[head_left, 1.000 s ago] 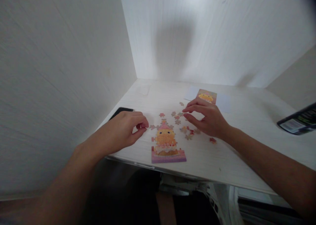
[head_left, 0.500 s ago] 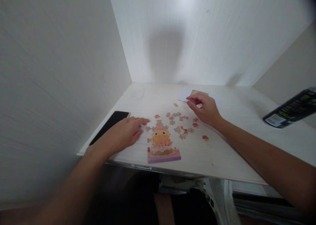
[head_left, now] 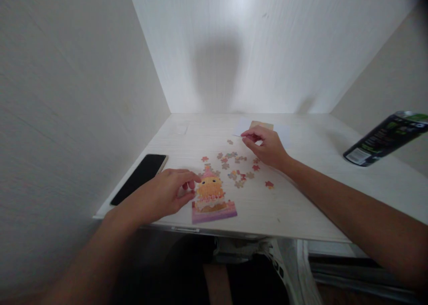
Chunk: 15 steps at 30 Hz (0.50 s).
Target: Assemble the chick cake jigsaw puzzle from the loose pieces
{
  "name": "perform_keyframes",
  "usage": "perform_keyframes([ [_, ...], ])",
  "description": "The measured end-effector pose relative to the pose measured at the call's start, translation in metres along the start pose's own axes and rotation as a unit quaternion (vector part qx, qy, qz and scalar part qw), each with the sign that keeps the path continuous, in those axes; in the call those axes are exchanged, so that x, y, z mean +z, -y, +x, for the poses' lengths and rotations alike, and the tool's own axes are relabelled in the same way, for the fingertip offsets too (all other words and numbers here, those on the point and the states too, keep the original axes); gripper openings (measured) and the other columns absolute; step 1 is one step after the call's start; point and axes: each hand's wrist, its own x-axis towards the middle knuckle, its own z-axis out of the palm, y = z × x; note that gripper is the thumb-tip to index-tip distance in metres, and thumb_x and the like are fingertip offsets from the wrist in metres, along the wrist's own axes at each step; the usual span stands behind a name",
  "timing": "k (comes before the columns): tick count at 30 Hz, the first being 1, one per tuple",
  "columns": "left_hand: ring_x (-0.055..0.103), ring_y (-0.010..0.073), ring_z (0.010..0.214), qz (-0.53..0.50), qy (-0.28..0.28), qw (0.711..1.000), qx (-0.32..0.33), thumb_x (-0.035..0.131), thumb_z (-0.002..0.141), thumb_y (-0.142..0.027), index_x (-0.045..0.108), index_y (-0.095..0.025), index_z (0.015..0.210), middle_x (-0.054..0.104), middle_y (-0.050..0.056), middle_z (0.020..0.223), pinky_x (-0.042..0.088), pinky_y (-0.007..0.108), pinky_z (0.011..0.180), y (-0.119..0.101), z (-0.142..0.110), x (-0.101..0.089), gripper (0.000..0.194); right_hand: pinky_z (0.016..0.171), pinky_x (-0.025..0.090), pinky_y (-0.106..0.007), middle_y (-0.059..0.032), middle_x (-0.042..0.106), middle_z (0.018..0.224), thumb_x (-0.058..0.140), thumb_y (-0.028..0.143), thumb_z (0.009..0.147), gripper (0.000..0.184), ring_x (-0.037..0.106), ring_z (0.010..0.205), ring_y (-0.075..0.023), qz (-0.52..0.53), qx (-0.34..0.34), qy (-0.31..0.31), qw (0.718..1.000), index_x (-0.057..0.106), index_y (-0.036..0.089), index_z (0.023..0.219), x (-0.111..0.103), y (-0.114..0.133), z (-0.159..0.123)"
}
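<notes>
A partly joined jigsaw puzzle [head_left: 210,197] lies near the table's front edge, showing an orange cake-like figure with eyes on a pink and purple base. My left hand [head_left: 172,189] is at its left side, thumb and fingers apart, the index fingertip at the puzzle's edge. Several loose puzzle pieces [head_left: 241,176] are spread to the right of and behind the joined part. Over the far right of these pieces hovers my right hand [head_left: 265,145], its fingers curled and thumb slightly apart from the index finger. No piece shows between those fingertips. White paper [head_left: 241,125] lies behind that hand.
A black phone [head_left: 142,175] rests at the table's left edge. On the right stands a dark can [head_left: 381,140]. A tan card [head_left: 262,125] lies on the paper, and side walls and a back panel [head_left: 217,73] enclose the table [head_left: 294,207].
My left hand has moved in against the left side of the puzzle, covering the piece there. My right hand keeps much the same pose. The whole view has shifted slightly.
</notes>
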Motion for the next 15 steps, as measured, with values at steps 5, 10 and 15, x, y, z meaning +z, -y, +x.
perform_keyframes([
  [5, 0.059, 0.0171, 0.088, -0.013, -0.003, 1.000, -0.002, 0.056, 0.093, -0.024, 0.065, -0.023, 0.114, 0.066, 0.002, 0.097, 0.043, 0.030, 0.080, -0.001, 0.000, 0.002, 0.022, 0.066, 0.049, -0.031, -0.0046, 0.067, 0.080, 0.060, 0.026, 0.089, 0.015, 0.060, 0.070, -0.0156, -0.023, -0.017, 0.015, 0.999, 0.071, 0.017, 0.094, -0.001, 0.005, 0.000],
  [10, 0.060, 0.0176, 0.086, 0.003, -0.005, 1.000, 0.001, 0.055, 0.093, -0.021, 0.066, -0.020, 0.110, 0.066, 0.003, 0.096, 0.042, 0.029, 0.076, -0.005, 0.002, 0.000, 0.020, 0.083, 0.052, -0.037, -0.0073, 0.070, 0.098, 0.061, 0.027, 0.091, 0.015, 0.064, 0.090, -0.0190, 0.012, -0.092, 0.130, 0.987, 0.073, 0.020, 0.099, 0.003, 0.032, -0.007],
  [15, 0.061, 0.0157, 0.080, -0.020, -0.012, 1.000, 0.013, 0.058, 0.089, -0.016, 0.065, -0.017, 0.100, 0.067, 0.004, 0.095, 0.041, 0.027, 0.071, -0.008, 0.004, 0.000, 0.013, 0.106, 0.042, -0.046, -0.0068, 0.064, 0.129, 0.061, 0.032, 0.094, 0.025, 0.058, 0.118, -0.0232, 0.021, -0.188, 0.330, 0.925, 0.070, 0.025, 0.116, 0.011, 0.088, -0.022],
])
